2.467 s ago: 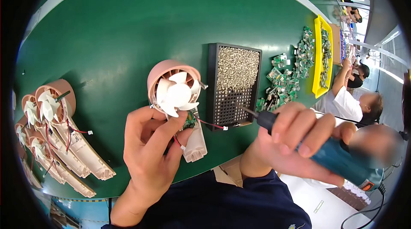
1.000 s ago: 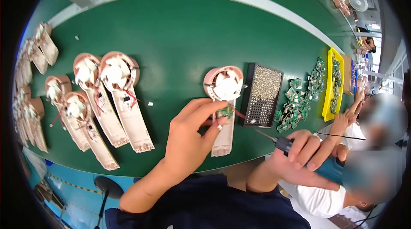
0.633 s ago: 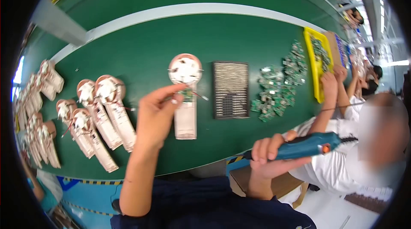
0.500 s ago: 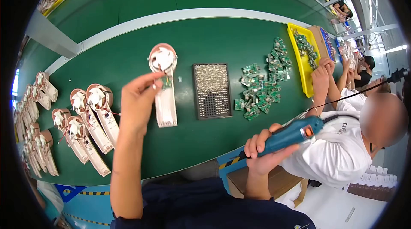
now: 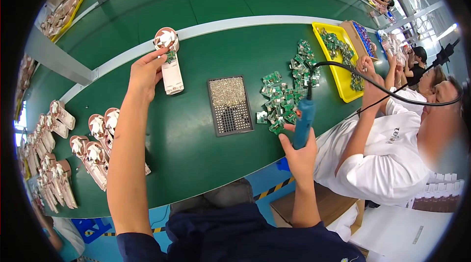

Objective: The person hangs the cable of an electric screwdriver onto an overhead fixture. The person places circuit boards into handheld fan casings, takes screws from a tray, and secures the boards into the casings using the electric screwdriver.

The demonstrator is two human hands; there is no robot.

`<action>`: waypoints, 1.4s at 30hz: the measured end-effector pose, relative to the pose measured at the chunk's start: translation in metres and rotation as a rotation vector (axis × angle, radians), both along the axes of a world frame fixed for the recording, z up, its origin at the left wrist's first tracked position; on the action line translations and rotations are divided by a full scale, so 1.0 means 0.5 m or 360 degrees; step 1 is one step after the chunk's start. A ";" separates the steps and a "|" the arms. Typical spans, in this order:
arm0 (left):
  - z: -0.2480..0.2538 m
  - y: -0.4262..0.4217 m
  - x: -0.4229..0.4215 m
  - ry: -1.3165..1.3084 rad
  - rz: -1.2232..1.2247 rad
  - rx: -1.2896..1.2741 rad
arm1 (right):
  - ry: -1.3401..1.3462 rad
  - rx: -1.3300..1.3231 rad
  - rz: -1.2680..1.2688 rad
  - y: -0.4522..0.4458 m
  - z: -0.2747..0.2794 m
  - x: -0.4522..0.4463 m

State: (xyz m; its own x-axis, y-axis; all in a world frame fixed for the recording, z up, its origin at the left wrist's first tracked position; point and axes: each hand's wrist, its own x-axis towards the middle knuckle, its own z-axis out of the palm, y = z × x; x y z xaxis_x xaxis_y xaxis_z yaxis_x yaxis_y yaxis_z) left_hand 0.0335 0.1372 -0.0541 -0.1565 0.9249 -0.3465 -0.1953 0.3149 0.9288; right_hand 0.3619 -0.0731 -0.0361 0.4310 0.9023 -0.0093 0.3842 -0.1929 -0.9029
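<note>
My left hand point(image 5: 147, 73) is stretched far out over the green table and grips a fan housing point(image 5: 171, 75) near the table's back rail. A white fan in a pink ring tops the housing, and a small green circuit board shows by my fingertips. In my right hand point(image 5: 300, 156) is a teal electric screwdriver point(image 5: 304, 121), upright, its cord end uppermost, beside the pile of green circuit boards point(image 5: 282, 100). Its tip is hidden. Between my hands lies a black tray point(image 5: 212, 110) of small screws, its front part showing bare holes.
More fan housings point(image 5: 93, 164) lie in groups at the left. A yellow tray point(image 5: 338, 78) of circuit boards stands at the right, with a box point(image 5: 351, 29) behind it. A co-worker in a white shirt point(image 5: 380, 161) sits at the right. The black cord arches across the right side.
My left hand has carried the fan housing away towards the back rail. The screwdriver has swung from lying sideways to upright and moved nearer the circuit boards. The view has shifted.
</note>
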 end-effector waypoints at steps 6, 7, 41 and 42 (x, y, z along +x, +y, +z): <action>-0.018 0.014 0.007 -0.0073 0.0101 0.0002 | -0.0527 -0.0104 -0.0006 0.007 -0.015 -0.019; -0.001 0.008 0.026 -0.0081 0.0165 -0.0058 | -0.0516 -0.0121 -0.0009 0.011 -0.023 -0.018; 0.039 -0.501 0.012 0.0333 -0.0163 0.0671 | 0.1534 -0.0464 0.0648 -0.054 0.011 -0.306; 0.054 -0.499 0.000 0.0443 -0.0307 0.0563 | 0.1424 -0.0448 0.0590 -0.052 0.025 -0.315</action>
